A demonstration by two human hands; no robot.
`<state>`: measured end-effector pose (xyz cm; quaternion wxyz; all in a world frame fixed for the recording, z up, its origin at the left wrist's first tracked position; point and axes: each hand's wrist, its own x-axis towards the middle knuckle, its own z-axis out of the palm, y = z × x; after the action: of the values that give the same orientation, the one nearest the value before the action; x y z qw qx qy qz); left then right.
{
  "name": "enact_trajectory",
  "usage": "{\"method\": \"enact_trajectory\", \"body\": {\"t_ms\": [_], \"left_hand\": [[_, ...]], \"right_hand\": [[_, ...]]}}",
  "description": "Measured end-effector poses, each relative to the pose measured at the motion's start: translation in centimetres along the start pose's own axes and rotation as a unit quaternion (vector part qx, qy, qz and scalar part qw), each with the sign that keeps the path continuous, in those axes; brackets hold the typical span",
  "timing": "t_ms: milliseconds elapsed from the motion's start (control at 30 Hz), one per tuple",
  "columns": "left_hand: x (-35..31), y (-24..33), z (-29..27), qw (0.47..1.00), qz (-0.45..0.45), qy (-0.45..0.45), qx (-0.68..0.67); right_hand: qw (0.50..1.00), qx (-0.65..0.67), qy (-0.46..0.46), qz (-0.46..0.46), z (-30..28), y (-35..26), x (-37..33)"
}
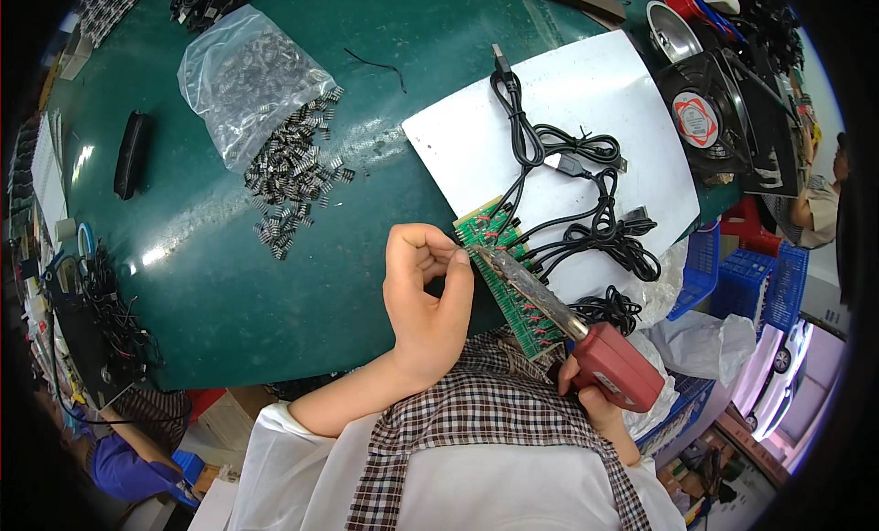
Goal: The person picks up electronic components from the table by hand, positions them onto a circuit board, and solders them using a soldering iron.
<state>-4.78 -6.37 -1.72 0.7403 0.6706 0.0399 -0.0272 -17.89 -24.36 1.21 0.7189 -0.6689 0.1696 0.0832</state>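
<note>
My right hand [600, 412] grips the red handle of a soldering iron [618, 366]. The iron's metal shaft points up and left, its tip over the far end of a long green circuit board [526, 325]. At that end, my left hand [426, 298] is closed in a pinch against the board's left edge; whatever sits between thumb and forefinger is too small to make out. Black USB cables [595, 224] in tied coils run from the board's right side. Red marks or wires dot its surface.
A white sheet [458, 137] lies under the cables. Small metal connectors [288, 169] spill from a clear plastic bag [215, 101] on the green table. A black fan [732, 119] stands right, above blue crates [746, 279]. A black pouch [131, 154] lies left. Other people sit at both sides.
</note>
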Motion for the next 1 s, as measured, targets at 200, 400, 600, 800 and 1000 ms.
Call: {"method": "enact_trajectory", "body": {"t_ms": [200, 400, 600, 800, 1000], "left_hand": [[0.0, -0.1, 0.0, 1.0, 0.001, 0.011, -0.009], [-0.1, -0.1, 0.0, 1.0, -0.003, 0.022, -0.018], [0.0, -0.1, 0.0, 1.0, 0.001, 0.004, -0.001], [0.0, -0.2, 0.1, 1.0, 0.002, 0.003, -0.003], [-0.1, -0.3, 0.1, 1.0, 0.0, 0.019, -0.016]], "right_hand": [[0.985, -0.145, -0.025, -0.087, -1.1, 1.4, -0.7], [0.99, -0.123, -0.01, -0.068, -0.5, 0.3, -0.5], [0.999, -0.044, -0.018, -0.023, -0.4, -0.2, -0.5], [0.998, -0.063, -0.003, -0.028, -0.5, 0.6, -0.6], [0.997, -0.063, -0.002, -0.042, -0.4, 0.6, -0.6]]}}
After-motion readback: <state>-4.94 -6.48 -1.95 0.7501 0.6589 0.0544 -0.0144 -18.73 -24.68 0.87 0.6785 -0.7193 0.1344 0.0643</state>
